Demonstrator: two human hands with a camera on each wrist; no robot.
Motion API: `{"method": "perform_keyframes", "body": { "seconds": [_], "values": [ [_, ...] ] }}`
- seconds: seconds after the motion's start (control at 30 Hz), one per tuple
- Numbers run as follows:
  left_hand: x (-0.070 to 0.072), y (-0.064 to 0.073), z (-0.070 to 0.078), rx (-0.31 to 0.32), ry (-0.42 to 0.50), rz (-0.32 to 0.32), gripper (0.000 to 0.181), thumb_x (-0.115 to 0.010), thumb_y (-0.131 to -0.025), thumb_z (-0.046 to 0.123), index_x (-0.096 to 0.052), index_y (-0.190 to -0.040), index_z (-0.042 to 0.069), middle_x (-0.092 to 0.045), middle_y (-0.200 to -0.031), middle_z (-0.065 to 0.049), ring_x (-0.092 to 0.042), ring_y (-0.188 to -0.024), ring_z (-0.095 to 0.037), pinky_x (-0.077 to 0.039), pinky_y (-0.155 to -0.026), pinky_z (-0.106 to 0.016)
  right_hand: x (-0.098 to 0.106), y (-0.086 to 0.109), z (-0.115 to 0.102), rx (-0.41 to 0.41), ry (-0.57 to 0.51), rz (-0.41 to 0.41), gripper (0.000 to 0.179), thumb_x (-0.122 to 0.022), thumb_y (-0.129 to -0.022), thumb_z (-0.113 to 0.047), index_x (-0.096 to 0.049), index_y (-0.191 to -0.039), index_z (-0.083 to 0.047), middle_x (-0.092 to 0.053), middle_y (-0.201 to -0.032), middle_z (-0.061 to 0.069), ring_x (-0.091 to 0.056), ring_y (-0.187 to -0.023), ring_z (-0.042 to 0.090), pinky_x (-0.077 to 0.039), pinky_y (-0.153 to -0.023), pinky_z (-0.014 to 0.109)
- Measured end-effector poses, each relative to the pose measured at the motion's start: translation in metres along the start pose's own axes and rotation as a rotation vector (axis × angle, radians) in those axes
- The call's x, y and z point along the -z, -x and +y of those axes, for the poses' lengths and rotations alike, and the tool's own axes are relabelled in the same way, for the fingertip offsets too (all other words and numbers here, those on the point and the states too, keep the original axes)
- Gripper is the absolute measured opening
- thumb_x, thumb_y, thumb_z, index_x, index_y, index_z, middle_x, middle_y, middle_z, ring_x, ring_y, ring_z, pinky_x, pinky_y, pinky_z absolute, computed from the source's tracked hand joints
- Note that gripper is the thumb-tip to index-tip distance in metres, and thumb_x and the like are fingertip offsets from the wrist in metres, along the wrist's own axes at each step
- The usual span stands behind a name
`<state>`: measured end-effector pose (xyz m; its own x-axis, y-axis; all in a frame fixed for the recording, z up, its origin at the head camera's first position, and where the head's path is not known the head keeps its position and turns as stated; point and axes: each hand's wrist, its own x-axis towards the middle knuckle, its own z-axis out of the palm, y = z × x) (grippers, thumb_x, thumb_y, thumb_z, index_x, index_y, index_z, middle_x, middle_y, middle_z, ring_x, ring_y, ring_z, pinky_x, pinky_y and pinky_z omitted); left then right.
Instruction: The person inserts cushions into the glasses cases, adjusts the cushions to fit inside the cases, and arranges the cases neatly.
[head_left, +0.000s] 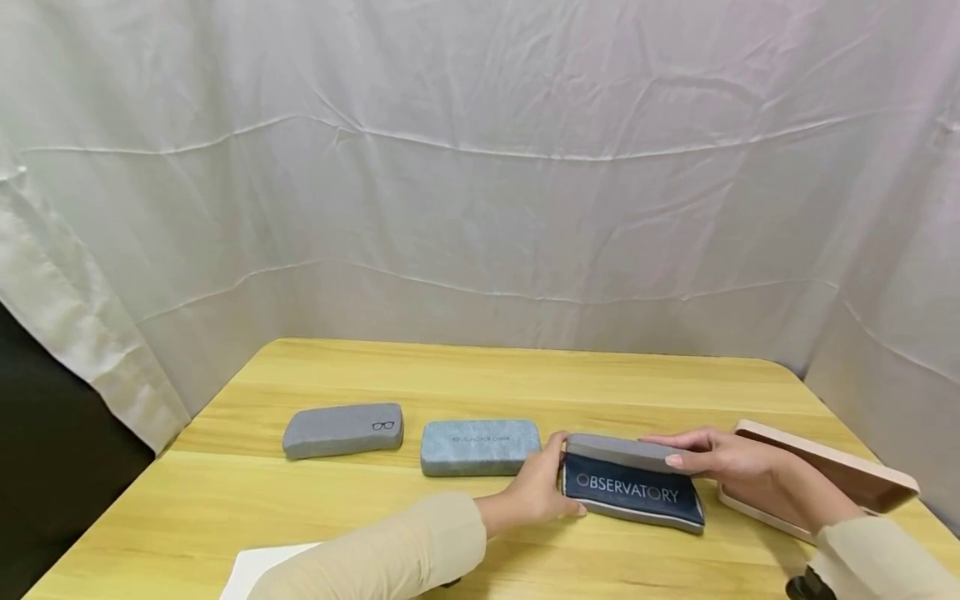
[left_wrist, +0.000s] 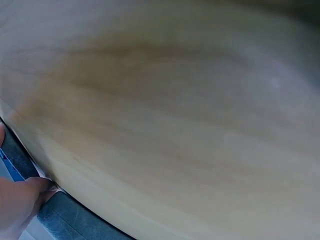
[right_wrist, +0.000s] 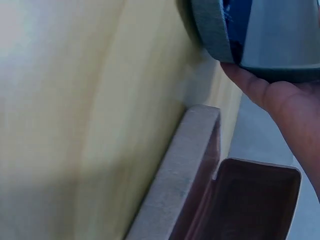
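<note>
A grey glasses case [head_left: 618, 447] stands partly open at the right of the table, its lid raised at the back. A dark blue pouch [head_left: 626, 486] lettered OBSERVATORY lies inside it, over the base. My left hand [head_left: 531, 487] grips the case's left end, thumb low at the front corner. With the right hand [head_left: 738, 458] I hold the lid's right end between thumb and fingers. The right wrist view shows the lid [right_wrist: 285, 35] from inside, with fingers under its end. Only part of the left hand [left_wrist: 17, 205] shows in the left wrist view.
A pink-beige glasses case [head_left: 825, 467] stands open just right of my right hand. Left of my hands sit a closed blue-grey case [head_left: 480, 450] and a closed grey case [head_left: 345, 430]. A white sheet-like thing [head_left: 258, 567] lies partly under the left sleeve.
</note>
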<state>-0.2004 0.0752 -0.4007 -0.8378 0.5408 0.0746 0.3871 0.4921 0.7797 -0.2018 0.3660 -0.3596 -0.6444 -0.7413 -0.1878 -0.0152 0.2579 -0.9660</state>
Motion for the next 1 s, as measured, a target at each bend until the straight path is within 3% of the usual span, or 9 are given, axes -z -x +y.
{"method": "perform_keyframes", "body": {
  "seconds": [0.13, 0.43, 0.7, 0.9, 1.0],
  "values": [
    [0.000, 0.000, -0.001, -0.008, -0.023, -0.007, 0.090, -0.084, -0.064, 0.006, -0.031, -0.138, 0.006, -0.061, -0.115, -0.011, -0.060, -0.102, -0.019, -0.046, -0.094, -0.032, -0.006, 0.002, 0.001, -0.006, 0.021, 0.059, 0.045, -0.040, -0.099, -0.008, -0.031, -0.142, -0.002, -0.044, -0.132, -0.028, -0.036, -0.117, -0.019, -0.034, -0.092, 0.009],
    [0.001, -0.002, -0.005, -0.049, -0.067, -0.006, 0.090, -0.084, -0.064, 0.010, -0.034, -0.138, 0.007, -0.062, -0.112, -0.009, -0.060, -0.099, -0.017, -0.046, -0.093, -0.032, -0.019, 0.006, 0.001, 0.018, 0.198, 0.176, 0.044, -0.045, -0.097, -0.011, -0.037, -0.139, 0.002, -0.045, -0.131, -0.029, -0.034, -0.116, -0.021, -0.033, -0.089, 0.006],
    [0.002, 0.002, -0.003, -0.062, -0.110, -0.004, 0.090, -0.084, -0.065, 0.011, -0.034, -0.140, 0.005, -0.061, -0.116, -0.010, -0.059, -0.104, -0.019, -0.046, -0.095, -0.031, -0.032, 0.010, 0.004, 0.117, 0.317, 0.209, 0.041, -0.045, -0.096, -0.007, -0.042, -0.137, -0.001, -0.047, -0.132, -0.025, -0.035, -0.118, -0.017, -0.036, -0.089, 0.008],
    [0.002, 0.001, -0.002, -0.047, -0.129, -0.011, 0.089, -0.083, -0.066, 0.013, -0.034, -0.140, 0.006, -0.059, -0.119, -0.010, -0.057, -0.108, -0.020, -0.045, -0.096, -0.032, -0.038, 0.009, 0.010, 0.254, 0.531, 0.295, 0.040, -0.051, -0.093, -0.003, -0.051, -0.133, -0.005, -0.047, -0.132, -0.021, -0.037, -0.119, -0.014, -0.037, -0.091, 0.009],
    [0.003, 0.000, -0.002, -0.050, -0.146, -0.011, 0.089, -0.083, -0.067, 0.014, -0.034, -0.140, 0.006, -0.058, -0.122, -0.011, -0.056, -0.111, -0.021, -0.044, -0.098, -0.033, -0.040, 0.009, 0.011, 0.280, 0.601, 0.327, 0.040, -0.052, -0.092, -0.003, -0.052, -0.132, -0.008, -0.049, -0.132, -0.017, -0.037, -0.120, -0.014, -0.038, -0.090, 0.009]
  ]
}}
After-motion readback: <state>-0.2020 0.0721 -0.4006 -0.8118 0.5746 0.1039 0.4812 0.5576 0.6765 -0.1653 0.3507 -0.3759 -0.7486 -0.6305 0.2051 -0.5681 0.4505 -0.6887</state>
